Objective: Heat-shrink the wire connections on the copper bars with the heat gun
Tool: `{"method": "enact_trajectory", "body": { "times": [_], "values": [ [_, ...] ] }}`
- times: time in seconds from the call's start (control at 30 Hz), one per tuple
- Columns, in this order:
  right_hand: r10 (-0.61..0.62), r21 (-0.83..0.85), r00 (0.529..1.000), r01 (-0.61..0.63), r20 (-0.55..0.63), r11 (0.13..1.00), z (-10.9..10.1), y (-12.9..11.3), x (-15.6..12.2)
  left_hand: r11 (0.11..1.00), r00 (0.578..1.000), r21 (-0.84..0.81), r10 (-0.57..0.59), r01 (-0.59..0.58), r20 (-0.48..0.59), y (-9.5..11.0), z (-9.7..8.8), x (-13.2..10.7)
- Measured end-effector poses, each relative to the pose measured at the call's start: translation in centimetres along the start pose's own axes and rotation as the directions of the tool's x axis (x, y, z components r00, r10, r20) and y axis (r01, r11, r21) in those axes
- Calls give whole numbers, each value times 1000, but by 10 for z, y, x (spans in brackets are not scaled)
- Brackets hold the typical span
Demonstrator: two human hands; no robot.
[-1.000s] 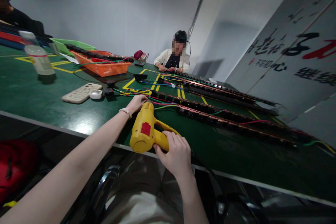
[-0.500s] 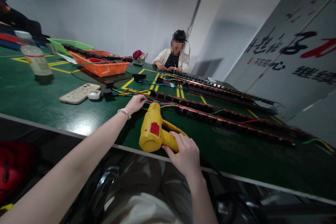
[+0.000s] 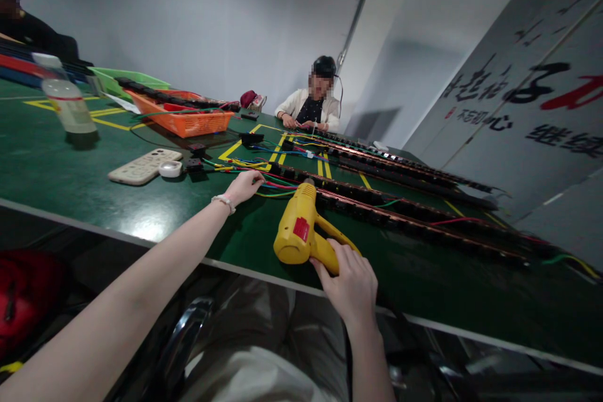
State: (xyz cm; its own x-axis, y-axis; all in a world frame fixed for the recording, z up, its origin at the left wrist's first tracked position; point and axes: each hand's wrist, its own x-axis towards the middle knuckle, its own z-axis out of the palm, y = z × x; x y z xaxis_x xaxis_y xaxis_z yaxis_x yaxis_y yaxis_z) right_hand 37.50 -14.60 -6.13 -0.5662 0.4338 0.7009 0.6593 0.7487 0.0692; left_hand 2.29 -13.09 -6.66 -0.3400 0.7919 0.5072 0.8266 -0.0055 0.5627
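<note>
My right hand [image 3: 348, 279] is closed round the handle of a yellow heat gun [image 3: 299, 226] with a red label, held low over the green table [image 3: 70, 176] near its front edge. The nozzle points away from me at the near black power strip [image 3: 377, 198]. My left hand [image 3: 245, 185], a bracelet on the wrist, rests on the coloured wires [image 3: 277, 185] at the strip's left end, fingers pinched on them.
Several long black strips [image 3: 400, 166] run toward the right. A remote control [image 3: 141, 166] and a white roll of tape [image 3: 170, 168] lie left; an orange basket [image 3: 188, 116], a green tray and a plastic bottle [image 3: 66, 100] stand behind. A person [image 3: 313, 103] sits at the far end.
My right hand has carried the heat gun to the right along the table's front edge, away from my left hand. My left hand stays on the wires.
</note>
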Motion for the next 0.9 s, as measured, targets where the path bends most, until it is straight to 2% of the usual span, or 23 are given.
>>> {"method": "enact_trajectory", "body": {
  "times": [0.23, 0.57, 0.73, 0.9],
  "values": [
    [-13, -13, 1000, 13, -11, 1000, -2, -7, 0, 994, 999, 99, -45, 45, -8, 9, -4, -3],
    [-24, 102, 1000, 23, 16, 995, 1, -48, 6, 994, 999, 104, -39, 40, -15, 7, -3, -2],
    [-43, 147, 999, 40, 15, 988, 3, -64, 11, 992, 999, 120, -40, 36, 26, 8, -4, -1],
    [-51, 168, 998, 46, 22, 985, 5, -66, 13, 992, 996, 117, -64, 57, 57, 15, -9, -2]
  ]
}}
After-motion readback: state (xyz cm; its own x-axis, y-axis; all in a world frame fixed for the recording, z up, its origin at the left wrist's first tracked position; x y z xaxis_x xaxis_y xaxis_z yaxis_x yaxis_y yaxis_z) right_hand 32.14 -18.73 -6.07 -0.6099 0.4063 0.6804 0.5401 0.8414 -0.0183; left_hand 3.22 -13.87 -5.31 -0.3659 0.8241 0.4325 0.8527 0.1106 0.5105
